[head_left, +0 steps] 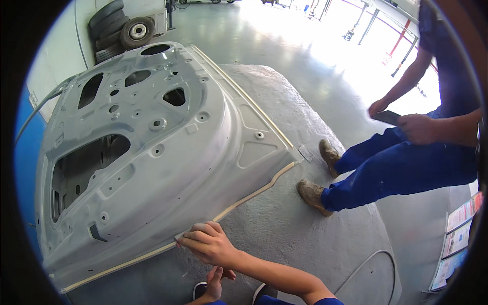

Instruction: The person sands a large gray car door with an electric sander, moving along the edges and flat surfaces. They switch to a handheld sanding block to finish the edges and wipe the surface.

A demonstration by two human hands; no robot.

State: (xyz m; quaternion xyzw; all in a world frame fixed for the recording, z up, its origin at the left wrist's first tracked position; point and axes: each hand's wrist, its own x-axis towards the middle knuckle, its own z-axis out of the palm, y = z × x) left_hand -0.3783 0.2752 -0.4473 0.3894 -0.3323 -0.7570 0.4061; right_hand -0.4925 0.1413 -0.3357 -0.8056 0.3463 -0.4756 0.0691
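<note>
A large grey primed car door lies with its inner side up, pierced by several round and irregular openings. A cream strip runs along its near and right edges. At the near edge my right hand is closed on a small flat grey pad, which rests against the door; the fingers hide most of it. Below it, closer to my body, my left hand hangs with its fingers partly bent and apart. I see nothing in it.
On the right stands a person in blue workwear, holding a dark flat object. Stacked tires stand at the far left. A thin hose curves over the grey floor, beside a rack of printed sheets.
</note>
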